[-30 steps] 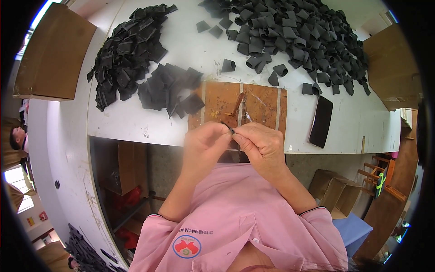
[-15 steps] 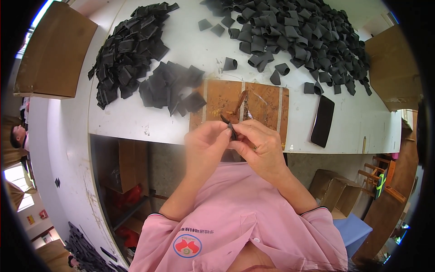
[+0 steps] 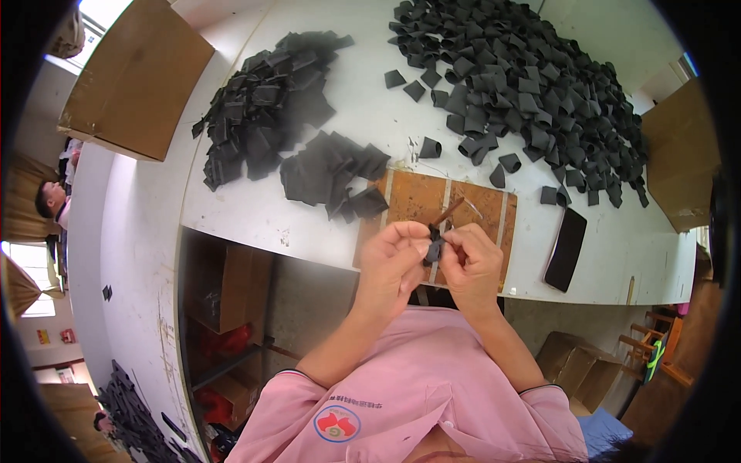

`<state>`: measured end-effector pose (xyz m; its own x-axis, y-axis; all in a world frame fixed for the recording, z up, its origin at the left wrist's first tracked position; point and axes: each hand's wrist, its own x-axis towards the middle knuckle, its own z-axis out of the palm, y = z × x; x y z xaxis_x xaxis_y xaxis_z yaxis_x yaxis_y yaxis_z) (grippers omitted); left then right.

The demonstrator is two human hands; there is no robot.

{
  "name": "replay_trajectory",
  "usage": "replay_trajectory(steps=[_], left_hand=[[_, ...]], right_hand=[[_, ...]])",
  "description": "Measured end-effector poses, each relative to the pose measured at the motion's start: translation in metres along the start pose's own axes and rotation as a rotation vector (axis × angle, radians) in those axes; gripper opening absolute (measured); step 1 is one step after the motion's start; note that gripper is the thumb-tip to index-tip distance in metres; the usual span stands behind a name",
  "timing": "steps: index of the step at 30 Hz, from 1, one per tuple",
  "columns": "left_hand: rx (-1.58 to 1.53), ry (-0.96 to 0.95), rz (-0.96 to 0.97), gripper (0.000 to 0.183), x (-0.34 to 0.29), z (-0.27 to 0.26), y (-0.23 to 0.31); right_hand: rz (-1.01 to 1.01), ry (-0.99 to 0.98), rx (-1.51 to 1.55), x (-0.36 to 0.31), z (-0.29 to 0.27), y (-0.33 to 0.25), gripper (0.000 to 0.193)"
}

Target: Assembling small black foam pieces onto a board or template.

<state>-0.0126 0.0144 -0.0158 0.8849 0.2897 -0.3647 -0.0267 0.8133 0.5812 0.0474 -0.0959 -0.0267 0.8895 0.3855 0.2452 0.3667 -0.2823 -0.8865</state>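
Note:
My left hand and my right hand meet just in front of the table edge, both pinching one small black piece. A thin brown stick rises from my right fingers over a brown wooden board lying at the table's near edge. Beside the board to the left lies a heap of flat black pieces, and a further dark heap sits behind it.
A large pile of curled black pieces covers the far right of the white table. A black phone lies right of the board. Cardboard boxes stand at the left and at the right. Another person sits far left.
My hands have lifted slightly and turned the black piece between the fingers; the stick now points up and to the right over the board.

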Motion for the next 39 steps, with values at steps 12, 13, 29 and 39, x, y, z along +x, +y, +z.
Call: replay_trajectory(steps=[12,13,29,39], left_hand=[[0.249,0.095,0.261,0.012,0.001,0.023,0.003],[0.061,-0.042,0.138,0.013,0.001,0.021,0.014],[0.644,-0.135,0.577,0.027,0.019,0.038,0.033],[0.809,-0.103,0.664,0.014,0.028,0.034,0.034]], right_hand=[[0.521,-0.548,0.891,0.019,-0.031,-0.011,0.017],[0.416,-0.524,0.738,0.026,-0.035,-0.020,0.020],[-0.020,-0.322,0.336,0.070,-0.027,-0.024,0.021],[0.218,-0.488,0.697,0.076,-0.015,-0.012,0.021]])
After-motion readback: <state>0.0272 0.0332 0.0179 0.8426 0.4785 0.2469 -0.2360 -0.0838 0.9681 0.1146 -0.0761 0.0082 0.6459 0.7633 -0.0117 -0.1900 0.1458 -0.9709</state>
